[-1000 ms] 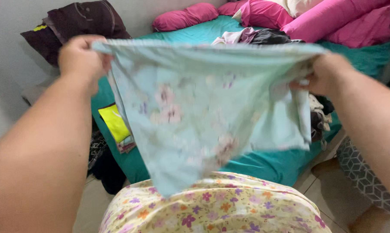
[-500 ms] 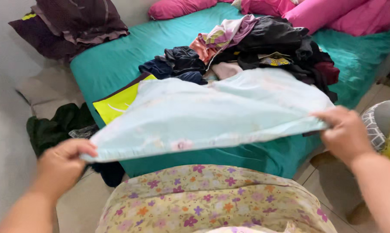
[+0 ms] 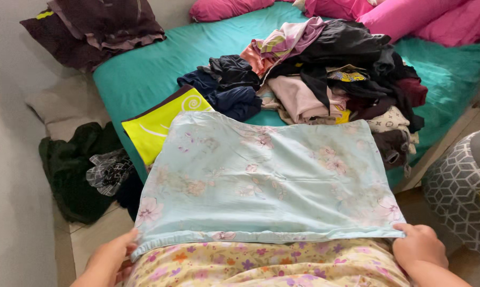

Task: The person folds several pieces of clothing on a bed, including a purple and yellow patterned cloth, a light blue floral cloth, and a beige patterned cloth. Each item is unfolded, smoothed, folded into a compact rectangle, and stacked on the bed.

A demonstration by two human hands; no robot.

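left hand and right hand pinch the pale blue floral cloth — flat on teal bed.

Both hands bare: left hand and right hand, no rings, watch or sleeves visible on either wrist. Between the hands, the person wears a pale yellow garment printed with small purple, orange and pink flowers, fabric loose, slightly rumpled.
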